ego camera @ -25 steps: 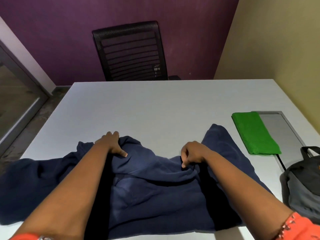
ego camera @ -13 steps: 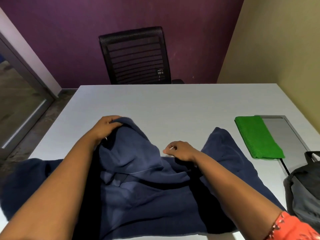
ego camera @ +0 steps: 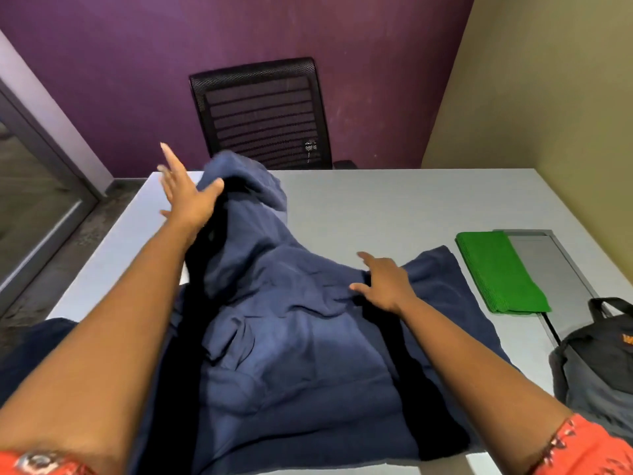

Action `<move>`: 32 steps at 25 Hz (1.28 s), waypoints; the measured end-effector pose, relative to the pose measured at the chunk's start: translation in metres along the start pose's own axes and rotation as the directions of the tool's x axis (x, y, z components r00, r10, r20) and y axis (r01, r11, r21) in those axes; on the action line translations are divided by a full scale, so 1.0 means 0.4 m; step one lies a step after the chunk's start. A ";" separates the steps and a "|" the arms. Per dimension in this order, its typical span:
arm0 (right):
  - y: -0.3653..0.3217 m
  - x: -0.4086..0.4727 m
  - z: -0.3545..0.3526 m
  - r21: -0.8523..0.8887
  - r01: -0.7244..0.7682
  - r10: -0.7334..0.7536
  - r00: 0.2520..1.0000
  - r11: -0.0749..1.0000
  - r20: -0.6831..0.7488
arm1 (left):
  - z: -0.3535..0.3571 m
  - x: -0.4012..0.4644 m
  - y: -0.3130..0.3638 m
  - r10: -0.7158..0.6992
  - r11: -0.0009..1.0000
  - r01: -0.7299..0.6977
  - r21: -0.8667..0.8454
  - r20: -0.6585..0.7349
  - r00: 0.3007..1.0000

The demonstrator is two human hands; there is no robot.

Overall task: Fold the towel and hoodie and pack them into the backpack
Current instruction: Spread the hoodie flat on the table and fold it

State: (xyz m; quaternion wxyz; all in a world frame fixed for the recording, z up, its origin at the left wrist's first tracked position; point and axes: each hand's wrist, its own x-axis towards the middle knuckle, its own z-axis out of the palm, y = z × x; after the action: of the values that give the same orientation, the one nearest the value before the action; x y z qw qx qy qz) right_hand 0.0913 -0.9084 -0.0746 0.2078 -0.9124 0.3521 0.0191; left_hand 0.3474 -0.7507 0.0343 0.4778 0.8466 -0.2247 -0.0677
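Note:
A navy hoodie (ego camera: 291, 337) lies spread across the near half of the white table (ego camera: 376, 207), one sleeve hanging off the left edge. My left hand (ego camera: 186, 197) is raised over the table's far left, fingers spread, thumb and palm against the lifted hood. My right hand (ego camera: 383, 286) lies flat on the hoodie's shoulder area, fingers apart. A folded green towel (ego camera: 500, 272) sits to the right. The dark grey backpack (ego camera: 603, 371) stands at the table's right near edge, only partly in view.
A grey metal panel (ego camera: 548, 262) is set in the tabletop under and beside the towel. A black mesh chair (ego camera: 263, 111) stands behind the table against the purple wall. A glass door (ego camera: 34, 186) is to the left, an olive wall to the right.
My left hand has lifted the hood up and away from me and opened its fingers. My right hand has gone from pinching the fabric to lying flat on it.

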 end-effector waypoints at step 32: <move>0.154 -0.103 0.059 -0.130 -0.271 0.300 0.844 0.954 0.444 | 0.328 -0.532 -0.326 0.121 0.397 -0.784 0.478 0.819 0.561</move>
State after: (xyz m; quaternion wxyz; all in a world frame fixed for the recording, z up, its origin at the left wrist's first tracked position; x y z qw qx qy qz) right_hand 0.0229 -0.9143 -0.1111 0.2513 -0.8253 0.4239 0.2759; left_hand 0.1560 -0.7004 -0.1668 -0.0898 0.7665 -0.6265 -0.1092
